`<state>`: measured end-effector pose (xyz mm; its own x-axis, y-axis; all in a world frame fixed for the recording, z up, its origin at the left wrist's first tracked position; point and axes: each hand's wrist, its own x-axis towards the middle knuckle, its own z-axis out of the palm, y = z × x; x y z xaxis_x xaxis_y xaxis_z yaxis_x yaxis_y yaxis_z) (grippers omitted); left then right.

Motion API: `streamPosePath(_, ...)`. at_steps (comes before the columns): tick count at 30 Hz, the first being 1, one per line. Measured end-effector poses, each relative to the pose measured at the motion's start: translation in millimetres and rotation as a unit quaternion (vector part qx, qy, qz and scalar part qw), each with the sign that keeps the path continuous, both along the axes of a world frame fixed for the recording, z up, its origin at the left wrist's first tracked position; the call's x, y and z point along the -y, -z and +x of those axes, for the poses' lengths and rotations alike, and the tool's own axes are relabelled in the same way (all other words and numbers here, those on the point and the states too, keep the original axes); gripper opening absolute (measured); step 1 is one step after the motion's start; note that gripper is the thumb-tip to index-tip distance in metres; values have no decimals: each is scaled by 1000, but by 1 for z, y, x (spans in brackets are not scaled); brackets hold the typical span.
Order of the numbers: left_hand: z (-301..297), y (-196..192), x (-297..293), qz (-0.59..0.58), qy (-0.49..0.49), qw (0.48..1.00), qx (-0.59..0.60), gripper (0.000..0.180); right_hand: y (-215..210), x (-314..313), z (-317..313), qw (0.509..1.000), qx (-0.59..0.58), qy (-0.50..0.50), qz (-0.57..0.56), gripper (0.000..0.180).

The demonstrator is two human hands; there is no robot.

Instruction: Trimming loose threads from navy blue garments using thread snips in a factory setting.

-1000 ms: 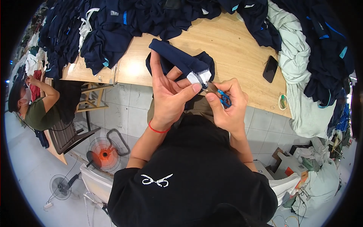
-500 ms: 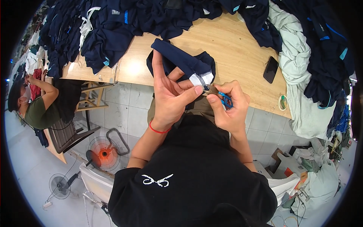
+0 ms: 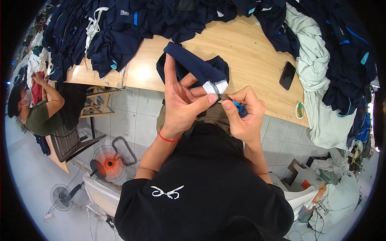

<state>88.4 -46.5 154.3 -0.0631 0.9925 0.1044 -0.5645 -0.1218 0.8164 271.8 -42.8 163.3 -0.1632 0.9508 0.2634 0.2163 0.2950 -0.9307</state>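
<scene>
Bright, even overhead light fills the scene, with a glare patch on the wooden table (image 3: 249, 56) at its left near edge. Shadows are soft. Fisheye bending curves the table edges, and the black rim swallows the corners; far piles look perhaps slightly soft.

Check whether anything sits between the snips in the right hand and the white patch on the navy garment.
Nothing visible does. The right hand has the blue-handled snips right at the white patch of the navy garment, which the left hand pinches beside the tips. The phone lies apart on the table.
</scene>
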Motion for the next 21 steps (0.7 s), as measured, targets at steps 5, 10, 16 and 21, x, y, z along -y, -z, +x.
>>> streamPosePath(5,1,0,0,-4,0,1000,12,123,5,4,1,997,-55,12,-50,20)
streamPosePath(10,3,-2,1,-6,0,1000,20,123,20,-5,17,979,-182,33,-81,30)
streamPosePath(16,4,0,2,-9,15,1000,-20,124,-10,0,-14,993,-103,28,-41,24)
streamPosePath(21,-30,33,9,-56,-64,996,28,126,6,-16,2,987,-65,124,-73,11)
